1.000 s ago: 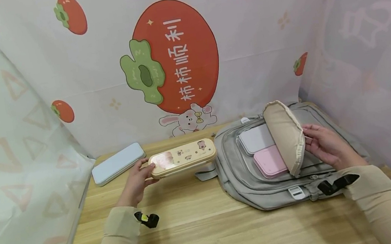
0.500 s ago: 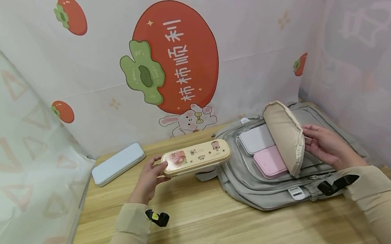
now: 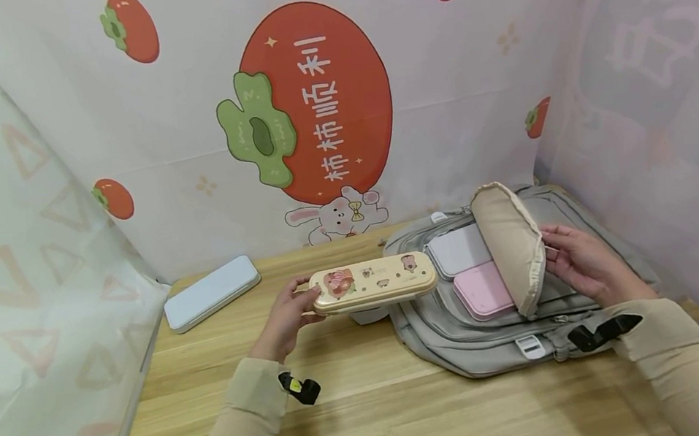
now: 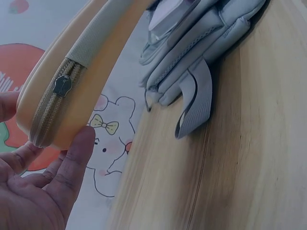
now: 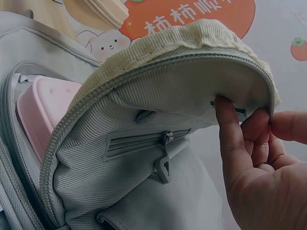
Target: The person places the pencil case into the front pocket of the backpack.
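Note:
My left hand [image 3: 288, 319] pinches one end of a cream pencil case [image 3: 374, 282] printed with small pictures. Its zipper runs along the side, with a dark pull [image 4: 63, 86] near the held end. The far end of the case overlaps the left side of the grey backpack [image 3: 432, 340] in the head view. My right hand [image 3: 583, 261] holds back the beige pocket flap [image 3: 507, 245] by its edge, thumb on one side and fingers on the inner face. In the opened pocket lie a white case [image 3: 458, 251] and a pink case [image 3: 482, 290], partly covered by the flap.
A pale blue case [image 3: 212, 293] lies at the back left of the wooden table [image 3: 376, 421]. A grey strap [image 4: 197, 98] sticks out from the backpack's left side. Printed cloth walls [image 3: 178, 123] stand behind and at both sides.
My left hand has carried the cream pencil case to the right, from beside the backpack to over its left edge. The right hand and the flap have stayed in place.

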A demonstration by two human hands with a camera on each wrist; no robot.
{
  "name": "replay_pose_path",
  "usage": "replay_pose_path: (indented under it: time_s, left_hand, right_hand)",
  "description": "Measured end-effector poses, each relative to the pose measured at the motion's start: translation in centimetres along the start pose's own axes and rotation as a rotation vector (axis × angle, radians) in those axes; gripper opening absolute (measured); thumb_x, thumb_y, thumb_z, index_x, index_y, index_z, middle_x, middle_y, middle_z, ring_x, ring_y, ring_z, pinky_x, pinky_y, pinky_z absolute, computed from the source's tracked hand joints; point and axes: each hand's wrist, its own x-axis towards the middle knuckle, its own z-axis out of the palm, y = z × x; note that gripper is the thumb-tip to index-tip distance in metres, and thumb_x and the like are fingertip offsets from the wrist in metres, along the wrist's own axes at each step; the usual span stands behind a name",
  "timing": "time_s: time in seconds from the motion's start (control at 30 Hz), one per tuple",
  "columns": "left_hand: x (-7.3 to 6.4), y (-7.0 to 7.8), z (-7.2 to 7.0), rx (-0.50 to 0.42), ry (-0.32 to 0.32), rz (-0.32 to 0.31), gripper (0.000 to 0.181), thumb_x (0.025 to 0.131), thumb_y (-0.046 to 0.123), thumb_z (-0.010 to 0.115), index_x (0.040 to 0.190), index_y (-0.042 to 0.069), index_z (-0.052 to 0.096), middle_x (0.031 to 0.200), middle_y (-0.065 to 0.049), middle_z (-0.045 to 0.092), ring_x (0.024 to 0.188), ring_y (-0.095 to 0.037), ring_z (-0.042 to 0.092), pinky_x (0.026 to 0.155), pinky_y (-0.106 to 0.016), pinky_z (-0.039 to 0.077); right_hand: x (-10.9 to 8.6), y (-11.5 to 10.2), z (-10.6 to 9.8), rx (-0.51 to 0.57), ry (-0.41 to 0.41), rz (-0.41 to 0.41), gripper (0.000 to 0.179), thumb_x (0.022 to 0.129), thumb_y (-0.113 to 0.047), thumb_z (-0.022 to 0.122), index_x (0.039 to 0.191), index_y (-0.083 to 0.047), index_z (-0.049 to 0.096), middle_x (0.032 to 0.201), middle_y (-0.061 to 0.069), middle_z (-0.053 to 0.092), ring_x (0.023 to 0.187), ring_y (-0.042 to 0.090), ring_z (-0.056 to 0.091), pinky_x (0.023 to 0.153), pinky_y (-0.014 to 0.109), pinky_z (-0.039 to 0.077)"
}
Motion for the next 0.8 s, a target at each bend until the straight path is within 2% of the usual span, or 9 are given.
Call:
replay_pose_path:
  time_s: [0.23, 0.43, 0.53, 0.8]
  left_hand:
    - [0.0, -0.2, 1.2, -0.002, -0.01, -0.01, 0.043, 0.106, 0.01, 0.055, 0.146, -0.003, 0.045, 0.116, -0.02, 0.062, 0.081, -0.015, 0.064, 0.073, -0.031, 0.058]
    - [0.2, -0.3, 2.3, -0.015, -0.006, -0.022, 0.041, 0.105, 0.01, 0.057, 0.143, -0.003, 0.048, 0.11, -0.017, 0.064, 0.078, -0.017, 0.065, 0.073, -0.033, 0.059]
    - [0.2, -0.2, 2.8, -0.008, -0.012, -0.038, 0.041, 0.105, 0.011, 0.058, 0.143, -0.002, 0.049, 0.112, -0.018, 0.063, 0.08, -0.018, 0.065, 0.075, -0.035, 0.06]
    - [0.4, -0.3, 4.2, 0.003, -0.021, -0.043, 0.042, 0.104, 0.012, 0.06, 0.142, -0.002, 0.048, 0.113, -0.019, 0.061, 0.082, -0.02, 0.065, 0.086, -0.05, 0.059]
  right_hand:
    - [-0.1, 0.0, 0.0, 0.007, -0.005, 0.003, 0.033, 0.111, 0.001, 0.036, 0.108, -0.002, 0.068, 0.106, 0.01, 0.071, 0.096, 0.02, 0.071, 0.081, 0.031, 0.059]
    - [-0.1, 0.0, 0.2, 0.008, 0.003, 0.002, 0.03, 0.111, 0.001, 0.037, 0.106, -0.002, 0.067, 0.104, 0.01, 0.071, 0.095, 0.02, 0.071, 0.081, 0.031, 0.058]
    - [-0.1, 0.0, 0.2, 0.005, 0.004, 0.002, 0.029, 0.111, 0.001, 0.038, 0.106, -0.002, 0.067, 0.104, 0.01, 0.071, 0.095, 0.02, 0.071, 0.081, 0.031, 0.058]
    - [-0.1, 0.0, 0.3, 0.002, 0.005, 0.0, 0.029, 0.111, 0.001, 0.038, 0.105, -0.002, 0.067, 0.104, 0.01, 0.071, 0.095, 0.02, 0.071, 0.08, 0.031, 0.058]
